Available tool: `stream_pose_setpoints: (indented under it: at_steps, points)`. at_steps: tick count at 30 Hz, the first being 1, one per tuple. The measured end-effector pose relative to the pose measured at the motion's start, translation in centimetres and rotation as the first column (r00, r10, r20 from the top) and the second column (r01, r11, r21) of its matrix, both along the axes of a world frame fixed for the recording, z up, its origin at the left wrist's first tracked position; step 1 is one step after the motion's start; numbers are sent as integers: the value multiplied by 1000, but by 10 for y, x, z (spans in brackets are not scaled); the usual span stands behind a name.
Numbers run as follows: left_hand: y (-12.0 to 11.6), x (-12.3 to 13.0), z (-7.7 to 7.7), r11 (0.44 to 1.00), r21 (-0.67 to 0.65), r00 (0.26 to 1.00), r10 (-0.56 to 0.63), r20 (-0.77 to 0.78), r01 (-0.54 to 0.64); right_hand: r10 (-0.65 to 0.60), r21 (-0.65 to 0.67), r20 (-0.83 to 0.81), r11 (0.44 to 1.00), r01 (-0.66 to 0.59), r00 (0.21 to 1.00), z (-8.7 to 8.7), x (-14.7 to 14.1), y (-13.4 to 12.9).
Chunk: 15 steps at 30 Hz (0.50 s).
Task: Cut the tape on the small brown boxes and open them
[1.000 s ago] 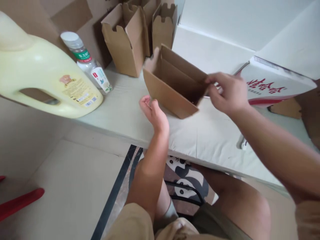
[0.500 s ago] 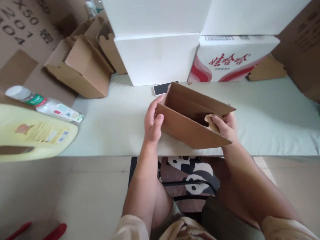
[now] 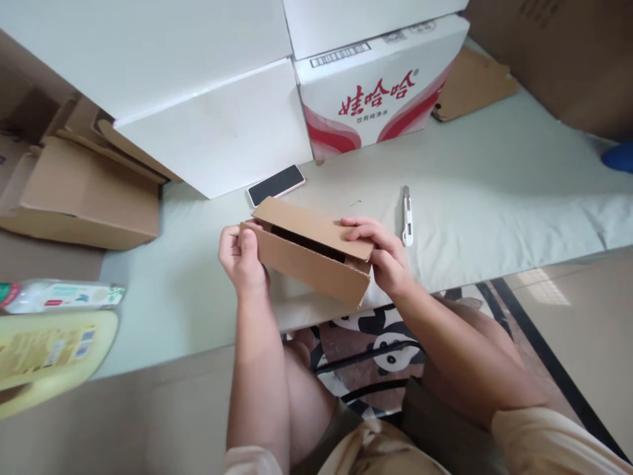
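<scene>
Pale-green desk; left hand grips cardboard box by one end, right hand the other; white cutter nearby.

1 dark-faced phone lies by a white box — at left, 1 yellow jug (1 bottle beside it).

The left hand is curled in a grip above the bench, near its front edge, with the thumb upright. The right hand faces it, fingers directed leftward. The left forearm extends nearly straight; the right forearm slants inward.
</scene>
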<state>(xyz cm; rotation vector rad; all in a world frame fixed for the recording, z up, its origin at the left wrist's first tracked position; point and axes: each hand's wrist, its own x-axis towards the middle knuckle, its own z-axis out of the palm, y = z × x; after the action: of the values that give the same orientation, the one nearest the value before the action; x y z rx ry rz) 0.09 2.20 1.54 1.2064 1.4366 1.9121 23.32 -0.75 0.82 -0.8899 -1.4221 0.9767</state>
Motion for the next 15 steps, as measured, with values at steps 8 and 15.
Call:
stream_pose_setpoints:
  at_steps: [8,15]
  points:
    - [1,-17,-3,994,-50,942,-105,-319,94,-5,19,12,1000,5,1000,-4,3,-2]
    - [-2,-29,2,993,-109,962,-78,-261,51,-101,-50,-36,994,99,994,-15,7,-2]
